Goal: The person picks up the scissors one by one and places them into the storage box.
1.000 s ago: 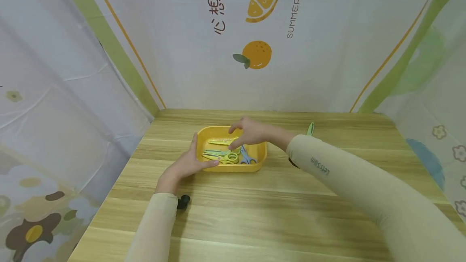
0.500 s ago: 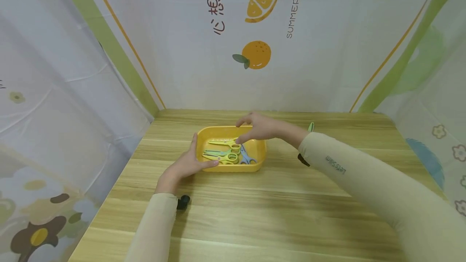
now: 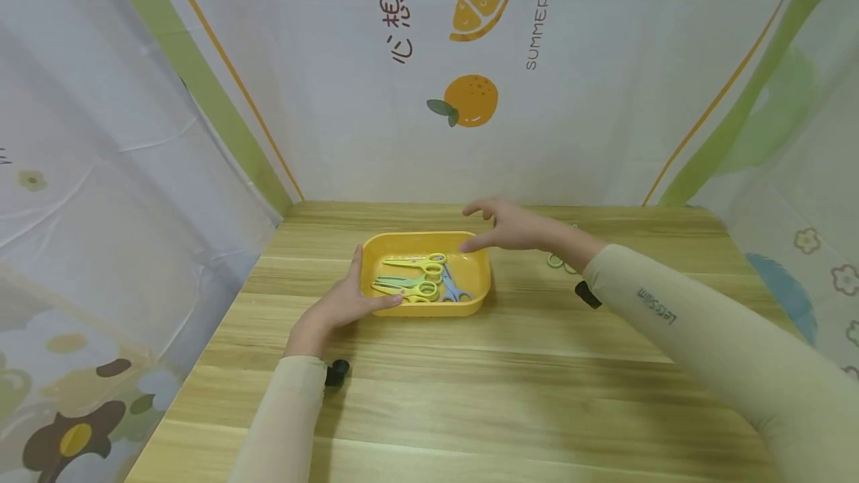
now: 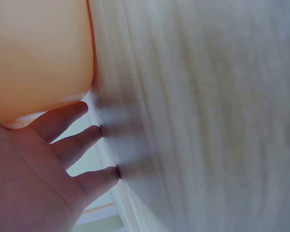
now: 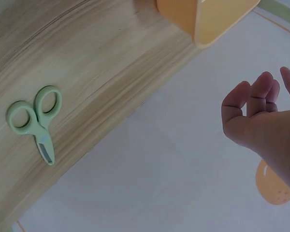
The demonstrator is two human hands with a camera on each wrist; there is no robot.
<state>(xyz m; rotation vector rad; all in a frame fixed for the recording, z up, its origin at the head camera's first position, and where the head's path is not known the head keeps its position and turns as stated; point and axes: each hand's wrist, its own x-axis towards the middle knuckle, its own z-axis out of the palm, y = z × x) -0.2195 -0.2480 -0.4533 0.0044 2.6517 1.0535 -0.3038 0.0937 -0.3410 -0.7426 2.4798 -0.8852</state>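
Note:
My left hand (image 3: 341,302) holds the near left corner of a yellow plastic tray (image 3: 436,311). Its thumb lies over the front rim, while the fingers spread along the outside of the left wall in the left wrist view. Inside the tray lie yellow scissors (image 3: 408,264), a second yellow pair (image 3: 411,291), light green scissors (image 3: 397,280) between them, and blue scissors (image 3: 447,285). Above the tray's back right corner hovers my right hand (image 3: 517,227), empty, fingers loosely bent. Beneath the right forearm, light green scissors (image 5: 41,129) lie on the table, partly hidden in the head view.
The wooden table (image 3: 429,393) meets a white printed curtain (image 3: 349,133) at the back, with more curtain at both sides. Black wrist straps or mounts (image 3: 338,373) show at the wrists.
My right hand has moved right and slightly up, from over the scissors to the tray's back right corner. More of the table scissors' handles show. The left hand and tray have stayed put.

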